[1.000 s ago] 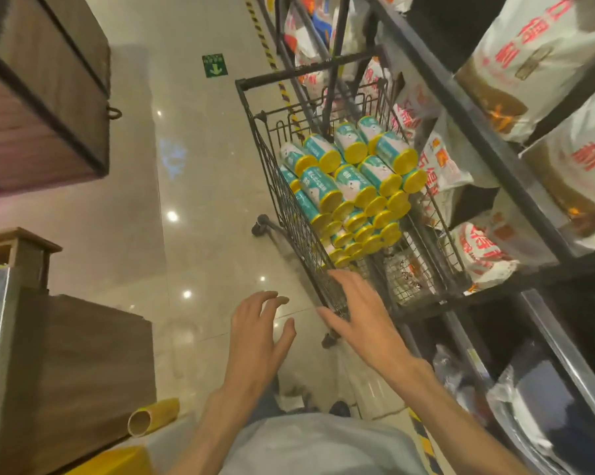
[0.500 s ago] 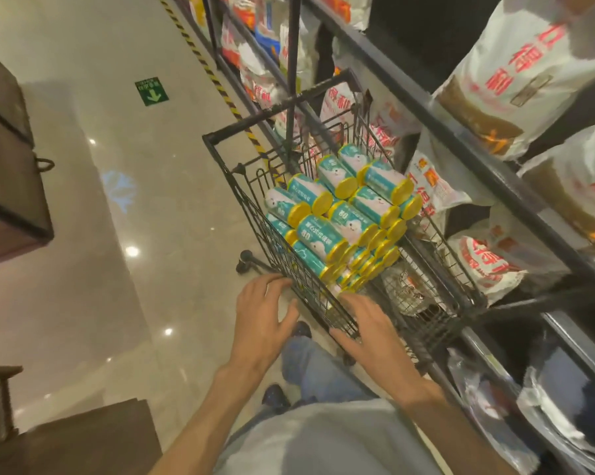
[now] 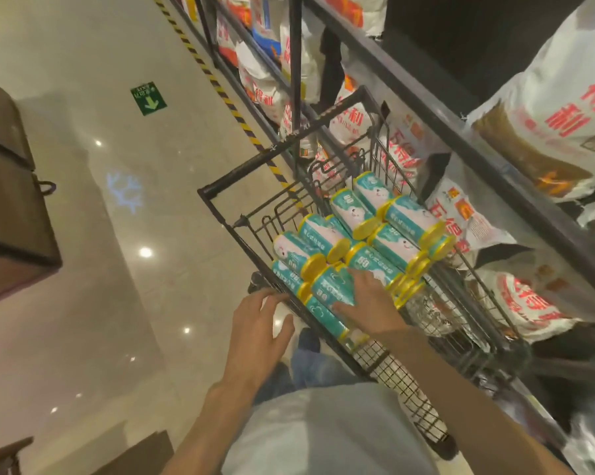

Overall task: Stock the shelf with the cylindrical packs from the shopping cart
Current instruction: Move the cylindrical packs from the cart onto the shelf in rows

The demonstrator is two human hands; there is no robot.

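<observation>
While the packs lie piled up: one wrong pull could make them roll.
Left hand [image 3: 260, 332]: fingers spread and loose, holding nothing, tips at the cart's near rim.
Shopping cart [image 3: 227, 181]: on wheels, so a push could roll it away.
Cylindrical packs [image 3: 364, 241]: stacked on their sides in the cart, yellow ends facing us.
Right hand [image 3: 371, 303]: fingers flat on a front pack, not wrapped around it yet.
Shelf [image 3: 494, 166]: just beside the cart, crowded with sacks [image 3: 542, 108]; a pack could bump them.

I see my right hand [image 3: 368, 303] resting on a teal cylindrical pack [image 3: 333, 289] in the wire shopping cart [image 3: 254, 241]; my left hand [image 3: 258, 334] touches its near rim beside the shelf [image 3: 460, 132].
</observation>
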